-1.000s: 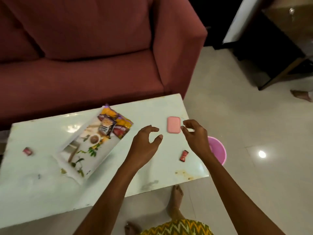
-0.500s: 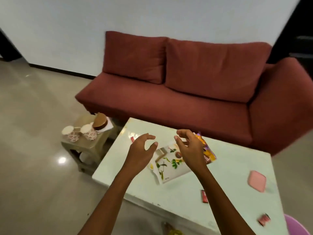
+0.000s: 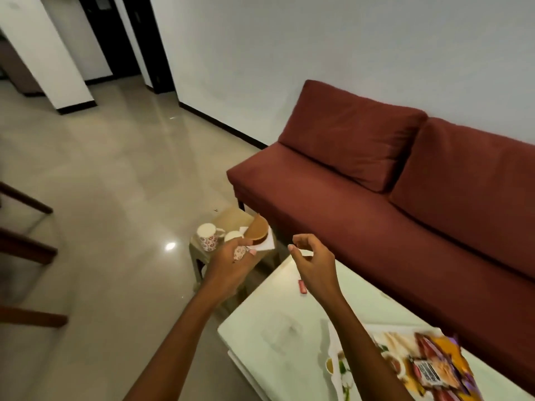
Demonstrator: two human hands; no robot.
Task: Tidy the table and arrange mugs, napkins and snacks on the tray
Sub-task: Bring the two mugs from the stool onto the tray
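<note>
Two white mugs with red flower prints stand on a small beige stool (image 3: 230, 219) left of the white table (image 3: 278, 331). My left hand (image 3: 231, 266) reaches over the stool, its fingers wrapped around the nearer mug (image 3: 239, 251). The other mug (image 3: 208, 237) stands free just to its left. A brown round lid (image 3: 257, 229) lies on a white napkin (image 3: 267, 244) behind them. My right hand (image 3: 312, 264) hovers above the table's far corner, fingers apart and holding nothing. The floral tray (image 3: 344, 369) with snack packets (image 3: 434, 369) lies at the bottom right.
A small red wrapper (image 3: 302, 286) lies on the table near my right wrist. A dark red sofa (image 3: 376, 198) runs behind the table and stool. Dark wooden chair legs (image 3: 26, 250) stand at the left edge on the glossy tiled floor.
The view has swung left toward the stool. My left hand has moved off the table and onto the nearer mug. My right hand has followed to the table's corner, still holding nothing.
</note>
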